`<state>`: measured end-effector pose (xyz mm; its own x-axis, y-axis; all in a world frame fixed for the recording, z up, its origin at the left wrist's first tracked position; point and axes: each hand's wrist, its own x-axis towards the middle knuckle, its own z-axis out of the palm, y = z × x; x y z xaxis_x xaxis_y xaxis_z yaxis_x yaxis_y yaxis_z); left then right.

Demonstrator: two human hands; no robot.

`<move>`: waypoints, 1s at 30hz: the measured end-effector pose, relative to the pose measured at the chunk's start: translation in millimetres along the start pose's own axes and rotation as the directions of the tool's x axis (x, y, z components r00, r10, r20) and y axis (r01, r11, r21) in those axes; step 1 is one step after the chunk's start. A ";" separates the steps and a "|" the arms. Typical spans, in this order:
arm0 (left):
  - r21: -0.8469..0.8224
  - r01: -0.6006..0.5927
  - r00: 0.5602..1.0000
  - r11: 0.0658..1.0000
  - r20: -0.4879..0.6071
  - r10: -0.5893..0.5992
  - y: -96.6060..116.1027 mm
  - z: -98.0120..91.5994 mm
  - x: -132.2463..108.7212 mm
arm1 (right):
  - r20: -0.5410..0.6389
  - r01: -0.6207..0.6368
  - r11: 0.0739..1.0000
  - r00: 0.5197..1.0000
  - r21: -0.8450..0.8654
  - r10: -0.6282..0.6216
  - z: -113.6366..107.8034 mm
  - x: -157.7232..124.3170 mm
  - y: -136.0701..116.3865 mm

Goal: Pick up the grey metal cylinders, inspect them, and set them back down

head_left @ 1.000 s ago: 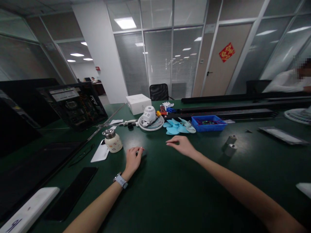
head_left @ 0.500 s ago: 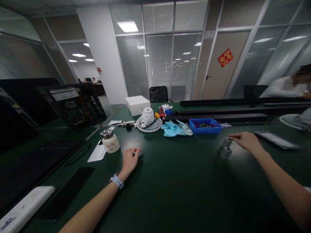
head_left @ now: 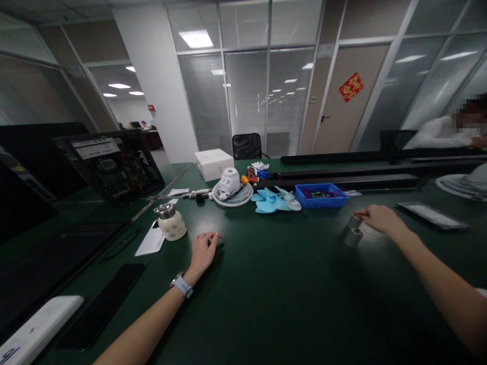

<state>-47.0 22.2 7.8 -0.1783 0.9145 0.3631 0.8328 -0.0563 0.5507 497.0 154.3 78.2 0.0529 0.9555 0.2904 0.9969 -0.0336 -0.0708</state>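
Note:
My right hand [head_left: 378,218] pinches the top of a small grey metal cylinder [head_left: 354,222], which looks slightly tilted. Just in front of it a second grey cylinder [head_left: 353,238] stands on the dark green table [head_left: 274,289]; whether the two touch I cannot tell. My left hand [head_left: 203,249], with a watch on its wrist, rests on the table with curled fingers. A small dark spot shows between those fingers, too small to name. Nearest to that hand is a cream jar-shaped flask [head_left: 172,228] with a steel top.
Toward the back lie white fan parts [head_left: 232,190], light blue fan blades [head_left: 272,200], a blue tray [head_left: 321,197] of small parts and a white box [head_left: 213,165]. An opened computer case [head_left: 110,165] stands left. A person [head_left: 437,133] sits at the far right.
The view has shifted very slightly. Both hands and the two cylinders stay practically where they were, the right hand still pinching the upper cylinder.

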 end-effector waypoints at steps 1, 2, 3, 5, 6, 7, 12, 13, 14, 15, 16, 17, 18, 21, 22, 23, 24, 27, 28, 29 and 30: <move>0.002 0.001 1.000 1.000 0.001 -0.001 0.1 -0.2 0.0 | 0.083 0.004 1.000 0.997 -0.019 -0.002 -2.7 -3.7 -2.1; 0.002 0.004 1.000 1.000 0.000 -0.004 0.1 -0.3 0.0 | 0.130 -0.004 1.000 0.992 -0.030 0.008 -5.3 -9.3 -5.0; 0.000 0.006 1.000 1.000 -0.001 -0.006 0.1 -0.4 -0.1 | 0.122 -0.029 0.999 0.992 -0.022 0.031 -7.2 -16.9 -8.5; -0.007 0.004 1.000 1.000 -0.002 -0.004 0.1 -0.5 -0.3 | -0.036 -0.107 0.990 0.993 0.089 0.111 -7.7 -36.8 -16.6; -0.008 0.001 1.000 1.000 -0.002 -0.002 0.1 -0.3 -0.4 | -0.104 -0.136 0.975 0.982 0.179 0.156 -5.6 -47.9 -20.5; -0.007 0.000 1.000 1.000 -0.002 0.000 0.1 -0.1 -0.5 | -0.140 -0.153 0.950 0.971 0.271 0.196 -1.9 -59.0 -23.7; 0.003 -0.004 1.000 1.000 -0.004 0.004 -1.8 2.0 -0.4 | 0.006 -0.173 0.856 0.981 0.488 0.194 32.0 -94.9 -25.1; 0.003 -0.008 1.000 1.000 -0.003 0.008 -2.6 2.2 -0.3 | 0.015 -0.176 0.848 0.981 0.501 0.195 38.3 -97.0 -24.1; 0.003 -0.011 1.000 1.000 -0.004 0.011 -3.4 2.3 -0.1 | 0.005 -0.182 0.842 0.978 0.507 0.208 43.3 -97.8 -24.3; 0.002 -0.011 1.000 1.000 -0.004 0.011 -4.0 2.2 0.1 | -0.019 -0.185 0.840 0.974 0.510 0.226 46.6 -97.9 -26.2; -0.001 -0.008 1.000 1.000 -0.007 0.008 -4.1 2.2 0.2 | -0.041 -0.182 0.839 0.971 0.512 0.236 48.1 -97.8 -30.8; -0.004 -0.004 1.000 1.000 -0.014 0.004 -3.6 2.1 0.1 | -0.057 -0.165 0.839 0.972 0.518 0.226 47.7 -97.9 -38.5; -0.008 -0.002 1.000 1.000 -0.027 0.001 -2.1 2.4 -0.3 | -0.060 -0.128 0.838 0.980 0.531 0.188 45.6 -98.7 -49.6; -0.044 -0.043 0.997 0.998 -0.061 0.040 10.5 5.5 -3.6 | -0.043 0.099 0.777 0.995 0.621 -0.093 33.6 -104.9 -101.8; -0.069 -0.076 0.995 0.995 -0.064 0.072 17.8 7.5 -5.6 | -0.047 0.186 0.737 0.978 0.650 -0.205 29.8 -107.7 -123.6; -0.099 -0.117 0.992 0.988 -0.058 0.112 26.5 9.9 -7.9 | -0.056 0.262 0.696 0.951 0.668 -0.304 26.9 -110.2 -145.9; -0.134 -0.158 0.987 0.978 -0.049 0.153 36.3 12.4 -10.4 | -0.068 0.324 0.661 0.922 0.677 -0.382 25.3 -112.3 -167.9; -0.222 -0.249 0.968 0.943 -0.016 0.252 66.6 20.5 -16.5 | -0.106 0.432 0.578 0.853 0.692 -0.510 29.5 -115.0 -223.0; -0.242 -0.262 0.964 0.934 -0.018 0.265 75.2 23.1 -17.3 | -0.119 0.447 0.554 0.841 0.703 -0.528 33.1 -114.9 -236.0; -0.258 -0.267 0.962 0.929 -0.021 0.271 82.4 25.5 -17.2 | -0.129 0.455 0.529 0.832 0.716 -0.540 37.2 -114.7 -245.9; -0.267 -0.271 0.961 0.925 -0.027 0.274 87.9 27.9 -16.4 | -0.135 0.456 0.508 0.826 0.730 -0.547 41.3 -114.5 -252.9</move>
<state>43.8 13.4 29.4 0.0424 0.8527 0.5206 0.6783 -0.4072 0.6117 236.4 65.5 23.5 -0.4943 0.7679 0.4075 0.4884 0.6331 -0.6006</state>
